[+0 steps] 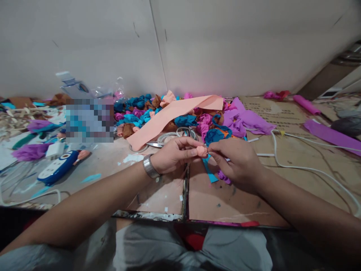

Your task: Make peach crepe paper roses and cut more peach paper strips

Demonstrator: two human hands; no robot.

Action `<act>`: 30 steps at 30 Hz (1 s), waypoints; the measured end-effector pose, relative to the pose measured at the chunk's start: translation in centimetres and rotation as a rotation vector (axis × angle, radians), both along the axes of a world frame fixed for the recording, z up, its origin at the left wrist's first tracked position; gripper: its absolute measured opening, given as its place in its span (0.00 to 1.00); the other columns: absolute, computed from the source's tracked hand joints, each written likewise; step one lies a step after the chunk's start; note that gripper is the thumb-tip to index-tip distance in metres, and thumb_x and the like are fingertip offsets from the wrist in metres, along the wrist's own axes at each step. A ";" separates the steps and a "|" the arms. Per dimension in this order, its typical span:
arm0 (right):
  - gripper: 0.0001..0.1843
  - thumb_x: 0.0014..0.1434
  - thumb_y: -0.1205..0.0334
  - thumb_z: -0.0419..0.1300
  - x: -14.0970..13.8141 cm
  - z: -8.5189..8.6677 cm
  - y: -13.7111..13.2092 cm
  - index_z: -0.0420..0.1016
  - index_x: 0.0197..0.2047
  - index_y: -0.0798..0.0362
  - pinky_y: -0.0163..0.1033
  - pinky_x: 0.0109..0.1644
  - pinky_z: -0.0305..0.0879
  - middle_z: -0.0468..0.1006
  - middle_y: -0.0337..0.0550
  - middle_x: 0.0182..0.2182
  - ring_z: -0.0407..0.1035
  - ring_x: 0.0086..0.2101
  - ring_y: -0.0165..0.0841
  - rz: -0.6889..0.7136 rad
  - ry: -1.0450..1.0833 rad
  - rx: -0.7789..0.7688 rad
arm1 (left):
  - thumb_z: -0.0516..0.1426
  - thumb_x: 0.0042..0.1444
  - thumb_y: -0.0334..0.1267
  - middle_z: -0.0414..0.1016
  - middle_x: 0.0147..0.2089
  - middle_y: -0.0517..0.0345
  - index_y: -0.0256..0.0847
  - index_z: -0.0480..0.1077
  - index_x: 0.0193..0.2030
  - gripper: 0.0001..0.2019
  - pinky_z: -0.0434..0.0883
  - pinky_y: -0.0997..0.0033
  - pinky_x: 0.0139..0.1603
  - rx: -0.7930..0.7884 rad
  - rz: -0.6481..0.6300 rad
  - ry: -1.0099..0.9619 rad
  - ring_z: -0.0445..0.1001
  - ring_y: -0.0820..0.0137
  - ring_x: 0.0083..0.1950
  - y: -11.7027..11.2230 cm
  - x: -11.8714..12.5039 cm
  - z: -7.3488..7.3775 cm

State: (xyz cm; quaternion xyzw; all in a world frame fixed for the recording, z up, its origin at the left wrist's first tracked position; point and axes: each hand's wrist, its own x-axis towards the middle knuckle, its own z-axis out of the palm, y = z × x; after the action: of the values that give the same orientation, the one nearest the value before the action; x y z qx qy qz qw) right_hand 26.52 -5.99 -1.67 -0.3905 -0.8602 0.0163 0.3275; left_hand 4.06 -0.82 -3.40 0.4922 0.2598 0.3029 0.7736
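Between both hands, over the middle of the table, is a small peach crepe paper flower (202, 151). My left hand (176, 153) pinches its rolled head between thumb and fingers. At the flower's base, my right hand (237, 162) has thumb and index finger closed together; a thin dark bit shows there, too small to name. Behind the hands a long peach crepe paper strip (172, 114) lies across a heap of crepe paper flowers (135, 114) in teal, purple, brown and pink. Scissors (154, 145) and a roll of tape (166, 138) lie just beyond my left hand.
A blue and white device (58, 167) with a cord sits at the left. On the right, a white cable (307, 168) runs over flat cardboard (262, 109). Purple crepe paper (245, 120) and a magenta roll (306, 104) lie there. A wall (225, 45) stands behind.
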 end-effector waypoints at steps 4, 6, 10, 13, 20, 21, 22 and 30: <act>0.10 0.68 0.66 0.54 0.1 0.0 -0.1 0.77 0.41 0.52 0.40 0.36 0.57 0.80 0.42 0.28 0.70 0.30 0.34 0.013 -0.019 0.139 | 0.73 0.50 0.38 0.84 0.40 0.55 0.39 0.81 0.40 0.12 0.79 0.75 0.45 -0.098 -0.018 -0.008 0.82 0.73 0.41 -0.2 0.1 0.2; 0.09 0.68 0.65 0.55 0.0 -0.1 -0.2 0.77 0.41 0.52 0.39 0.38 0.59 0.81 0.42 0.31 0.71 0.32 0.34 0.008 0.016 0.094 | 0.71 0.52 0.38 0.84 0.41 0.54 0.39 0.81 0.40 0.11 0.79 0.74 0.45 0.030 0.022 0.041 0.82 0.72 0.41 -0.2 0.1 0.2; 0.08 0.68 0.63 0.56 -0.3 0.1 -0.3 0.77 0.40 0.52 0.35 0.34 0.60 0.80 0.38 0.30 0.70 0.29 0.30 -0.017 0.174 -0.192 | 0.70 0.53 0.36 0.85 0.44 0.51 0.39 0.82 0.42 0.10 0.80 0.70 0.49 0.483 0.155 0.088 0.83 0.68 0.44 -0.2 0.0 0.2; 0.09 0.68 0.61 0.57 -0.4 0.3 -0.3 0.77 0.38 0.53 0.33 0.27 0.54 0.72 0.33 0.21 0.63 0.22 0.26 -0.017 0.253 -0.342 | 0.70 0.53 0.31 0.85 0.45 0.49 0.40 0.83 0.42 0.09 0.79 0.68 0.52 0.754 0.201 0.057 0.83 0.66 0.47 -0.4 -0.1 0.5; 0.07 0.67 0.66 0.57 -0.2 0.4 -0.4 0.76 0.38 0.52 0.34 0.35 0.62 0.81 0.38 0.30 0.72 0.30 0.29 0.025 0.131 -0.046 | 0.70 0.55 0.38 0.85 0.43 0.51 0.37 0.82 0.42 0.10 0.78 0.72 0.47 0.302 0.125 0.076 0.82 0.70 0.42 -1.0 0.3 0.6; 0.07 0.67 0.67 0.57 -0.2 0.3 -0.4 0.76 0.39 0.52 0.35 0.36 0.63 0.82 0.39 0.32 0.73 0.31 0.30 0.030 0.104 0.006 | 0.70 0.54 0.39 0.84 0.42 0.51 0.37 0.81 0.42 0.11 0.78 0.73 0.47 0.216 0.106 0.060 0.82 0.71 0.42 -1.0 0.3 0.5; 0.07 0.67 0.67 0.56 -0.1 0.2 -0.4 0.77 0.40 0.52 0.35 0.38 0.64 0.83 0.40 0.34 0.74 0.33 0.31 0.032 0.081 0.049 | 0.70 0.54 0.39 0.84 0.42 0.52 0.37 0.81 0.42 0.11 0.78 0.73 0.47 0.140 0.088 0.038 0.81 0.72 0.41 -1.0 0.4 0.5; 0.07 0.67 0.65 0.58 -0.1 0.0 0.0 0.77 0.41 0.52 0.37 0.36 0.62 0.83 0.39 0.32 0.74 0.30 0.31 -0.041 0.064 0.083 | 0.71 0.53 0.34 0.83 0.41 0.55 0.37 0.80 0.42 0.10 0.77 0.77 0.46 -0.010 0.087 -0.088 0.81 0.74 0.42 -1.0 0.6 0.9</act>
State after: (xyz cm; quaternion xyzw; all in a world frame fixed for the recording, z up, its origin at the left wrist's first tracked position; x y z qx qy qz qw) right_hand 26.45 -5.95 -1.67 -0.3934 -0.8410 -0.0135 0.3712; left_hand 4.64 -1.83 -2.48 0.4626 0.2484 0.3564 0.7729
